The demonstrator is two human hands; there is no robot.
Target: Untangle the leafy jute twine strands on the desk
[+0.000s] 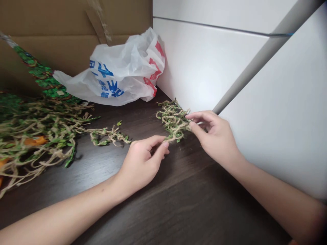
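A tan twine garland with small green leaves (171, 117) lies in a loose heap near the white panel. My left hand (144, 158) pinches a strand of it between thumb and fingers. At the heap's right edge, my right hand (213, 136) has its thumb and forefinger closed on the same garland. A thinner stretch of leafy twine (108, 135) runs left from behind my left hand toward a big tangle of leafy twine (48, 132). Bits of orange show within that tangle.
Against a cardboard box (58, 20) rests a crumpled white plastic bag (122, 68) with blue and red print. A shiny green cone-shaped decoration (42, 73) leans at the left. White panels (204, 61) rise at the right above the dark wooden surface (178, 200).
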